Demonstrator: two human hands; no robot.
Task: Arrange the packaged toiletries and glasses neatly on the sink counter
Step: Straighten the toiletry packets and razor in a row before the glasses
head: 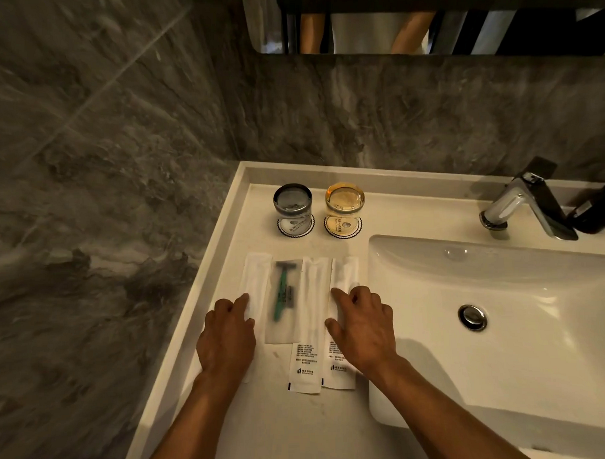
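Several long packets lie side by side on the sink counter point(335, 430). From left to right: a white packet point(256, 279), a clear razor packet point(283, 298) with a green razor inside, a white printed packet point(310, 332), and another white packet point(344, 276). My left hand point(226, 338) rests flat on the leftmost packet, fingers apart. My right hand point(364, 326) presses flat on the rightmost packet. Behind them stand two upturned glasses on round coasters: a grey glass point(292, 204) and an amber glass point(344, 202).
The white basin point(502, 291) with its drain point(472, 317) fills the right side. A chrome faucet point(526, 204) stands at the back right beside a dark object point(595, 208). Marble walls close the left and back. A mirror point(424, 19) hangs above.
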